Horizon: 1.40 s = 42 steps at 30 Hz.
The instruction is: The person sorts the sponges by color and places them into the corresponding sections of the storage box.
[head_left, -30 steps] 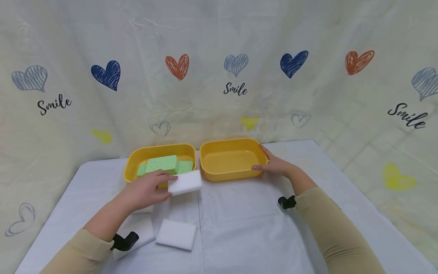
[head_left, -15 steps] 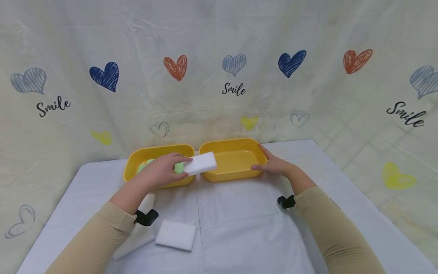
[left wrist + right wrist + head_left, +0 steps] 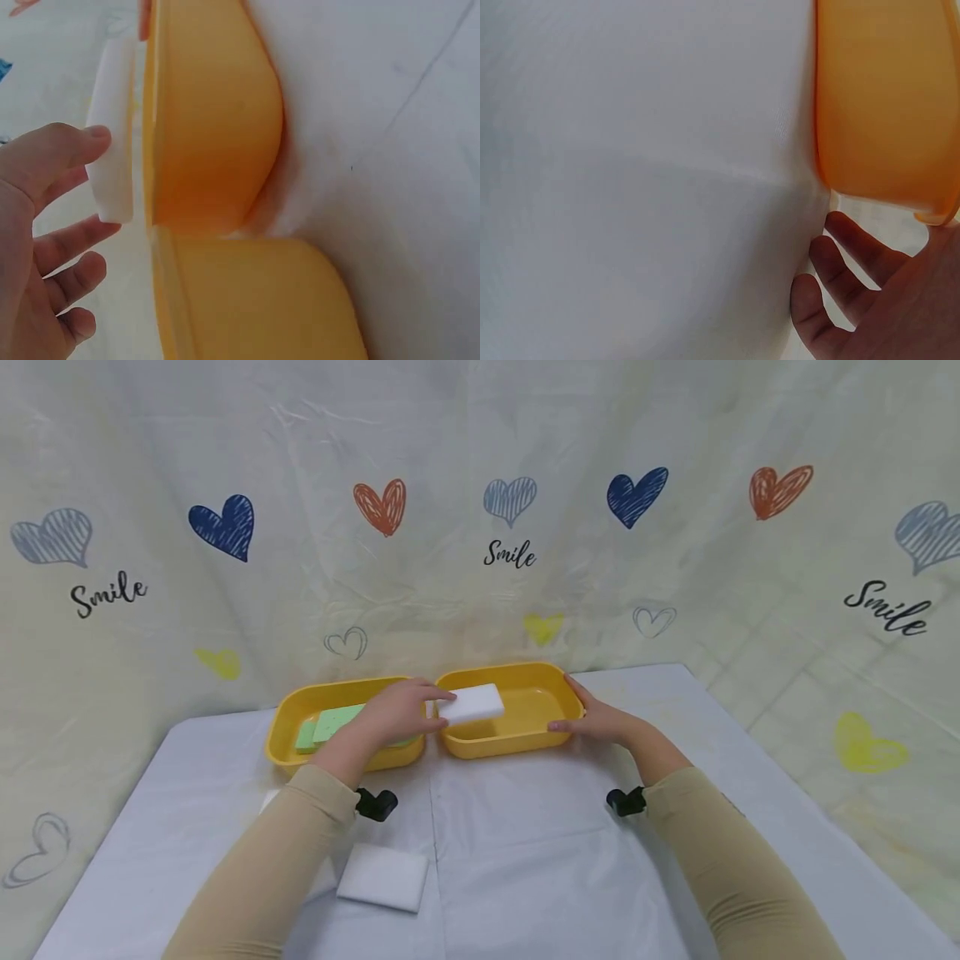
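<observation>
In the head view my left hand (image 3: 397, 712) pinches one end of a white sponge (image 3: 478, 702) over the left part of the right yellow tray (image 3: 510, 746). The left wrist view shows the thumb on one face of this sponge (image 3: 112, 142), which stands just above the tray's rim; the lower fingers are loosely bent. My right hand (image 3: 600, 720) holds the right end of that tray, thumb at the front rim and index finger at the back corner. Its other fingers (image 3: 847, 274) extend below the tray wall in the right wrist view.
The left yellow tray (image 3: 375, 761) stands beside the right one and holds pale green speckled sponges (image 3: 330, 723). A white sponge (image 3: 384, 877) lies on the white-covered table (image 3: 540, 868). More white pieces (image 3: 324, 881) are partly hidden under the left sleeve. A printed curtain (image 3: 450, 585) hangs behind.
My left hand has carried the white sponge right and away from me, from in front of the left tray to over the right tray. My right hand keeps its place at the tray.
</observation>
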Available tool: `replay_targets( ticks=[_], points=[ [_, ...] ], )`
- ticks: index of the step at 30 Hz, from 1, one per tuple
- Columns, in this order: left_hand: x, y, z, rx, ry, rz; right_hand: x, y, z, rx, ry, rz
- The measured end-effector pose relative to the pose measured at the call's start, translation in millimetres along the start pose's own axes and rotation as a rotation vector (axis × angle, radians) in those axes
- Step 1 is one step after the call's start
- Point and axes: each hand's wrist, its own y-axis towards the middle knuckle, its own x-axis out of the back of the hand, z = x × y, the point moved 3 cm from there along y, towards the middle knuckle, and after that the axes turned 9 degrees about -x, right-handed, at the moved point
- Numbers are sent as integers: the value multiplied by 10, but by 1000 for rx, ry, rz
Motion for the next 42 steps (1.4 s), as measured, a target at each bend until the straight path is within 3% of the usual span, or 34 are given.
replay_targets(
  ticks=[5,11,25,34,42],
  points=[
    [-106,162,-54,53,-30,27,5,-10,-1,-6,-2,-1],
    [-235,297,-30,67,19,60,5,-11,0,-3,-2,-4],
    [-216,373,-84,58,127,129,-14,-8,12,-14,3,-16],
    [-211,336,-18,37,128,14,-6,-17,16,-15,-8,-14],
    [-115,162,-25,19,31,-58,-11,-9,6,-20,-25,-14]
  ],
)
